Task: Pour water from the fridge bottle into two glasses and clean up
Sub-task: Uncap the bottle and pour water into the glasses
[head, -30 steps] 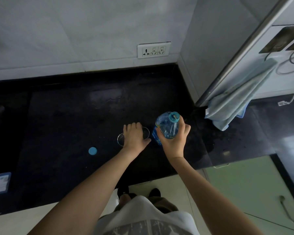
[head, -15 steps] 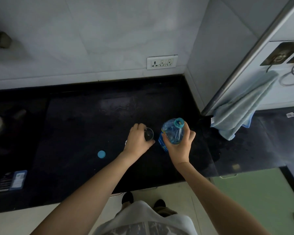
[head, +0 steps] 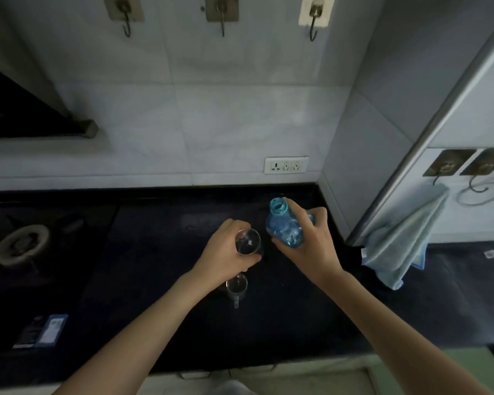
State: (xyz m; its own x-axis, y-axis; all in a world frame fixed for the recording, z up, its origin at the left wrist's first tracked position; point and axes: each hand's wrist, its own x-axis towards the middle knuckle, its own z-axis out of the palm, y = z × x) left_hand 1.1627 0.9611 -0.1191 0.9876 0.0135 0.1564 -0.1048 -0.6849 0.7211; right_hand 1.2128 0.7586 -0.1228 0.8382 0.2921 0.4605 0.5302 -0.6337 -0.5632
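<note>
Hands grip glass (head: pixel 248 243) and bottle (head: pixel 285 228), counter edge (head: pixel 268 369) near

glass (head: pixel 248 243) lifted off counter, bottle (head: pixel 285 227) raised

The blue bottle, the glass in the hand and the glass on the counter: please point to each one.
Blue bottle (head: pixel 285 230): head view, on its clear body.
Held glass (head: pixel 248 243): head view, inside its rim.
Counter glass (head: pixel 236 286): head view, on its open top.

Both bare forearms are reaching forward over the worktop's front edge; the left hand (head: pixel 226 250) is curling its fingers round a glass (head: pixel 248 243), holding it raised; the right hand (head: pixel 307 240) is gripping the tilted blue bottle (head: pixel 284 228), thumb beneath, fingers wrapping over.
</note>
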